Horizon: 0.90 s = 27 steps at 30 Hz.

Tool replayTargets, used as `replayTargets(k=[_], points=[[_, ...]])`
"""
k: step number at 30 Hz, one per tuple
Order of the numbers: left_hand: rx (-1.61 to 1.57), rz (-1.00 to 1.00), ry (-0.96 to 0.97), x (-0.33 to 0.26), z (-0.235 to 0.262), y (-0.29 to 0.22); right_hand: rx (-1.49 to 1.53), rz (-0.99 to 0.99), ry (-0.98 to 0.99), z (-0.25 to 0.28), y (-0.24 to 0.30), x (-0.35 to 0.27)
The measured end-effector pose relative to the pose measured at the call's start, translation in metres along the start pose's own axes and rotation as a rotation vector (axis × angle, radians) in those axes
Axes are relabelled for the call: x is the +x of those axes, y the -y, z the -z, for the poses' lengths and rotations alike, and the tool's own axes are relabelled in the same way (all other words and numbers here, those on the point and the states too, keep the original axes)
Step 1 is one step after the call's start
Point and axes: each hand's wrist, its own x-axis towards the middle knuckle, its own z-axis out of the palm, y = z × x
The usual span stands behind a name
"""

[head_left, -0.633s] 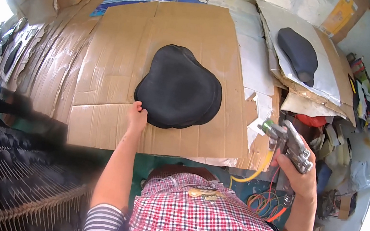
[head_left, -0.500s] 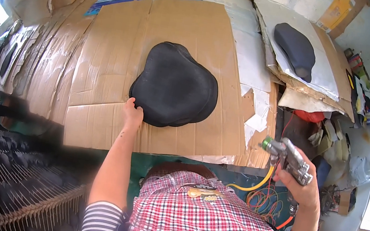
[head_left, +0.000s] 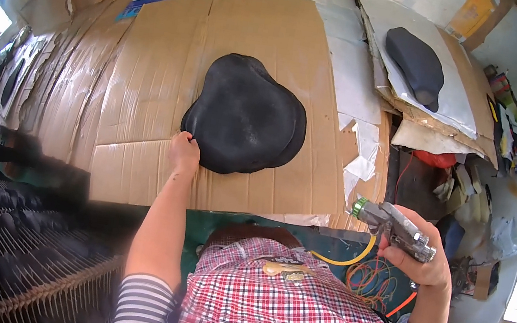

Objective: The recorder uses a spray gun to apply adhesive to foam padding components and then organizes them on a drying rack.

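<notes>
A black saddle-shaped pad [head_left: 249, 116] lies flat on the cardboard, broad end toward the right and near side. Its edge looks layered, so a second piece may lie beneath. A pale, speckled patch shows near its middle. My left hand [head_left: 184, 155] pinches the pad at its near left edge, fingertips closed. Off the table's near right corner, my right hand [head_left: 423, 255] is wrapped round a metal spray gun [head_left: 397, 227]. The gun's green-ringed nozzle [head_left: 358, 207] points left, toward the pad's side of the table. A yellow hose [head_left: 362, 254] hangs below the gun.
Brown cardboard [head_left: 146, 103] covers the table. At the far right, a dark elongated pad [head_left: 415, 68] rests on a stack of white-topped sheets [head_left: 462, 116]. Orange hoses [head_left: 371, 281] lie coiled on the floor. A rack [head_left: 43, 283] with several black pieces stands at the lower left.
The spray gun has turned more level and its nozzle has shifted slightly left and down. A pale patch now shows on the pad. My left hand keeps its place at the edge.
</notes>
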Motion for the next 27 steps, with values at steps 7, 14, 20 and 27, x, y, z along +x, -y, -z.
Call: replayTargets(k=[7, 14, 20, 27], points=[[-0.213, 0.084, -0.023, 0.009, -0.004, -0.014, 0.047, 0.063, 0.021, -0.004, 0.004, -0.005], [-0.984, 0.545, 0.225, 0.022, -0.014, -0.001, 0.149, 0.034, -0.173, 0.000, 0.001, -0.023], [-1.170, 0.578, 0.280, -0.002, -0.007, -0.022, 0.202, 0.065, -0.041, -0.007, -0.006, -0.024], [-1.195, 0.538, 0.318, -0.006, -0.014, -0.020, 0.199, 0.092, -0.193, -0.006, -0.004, -0.015]])
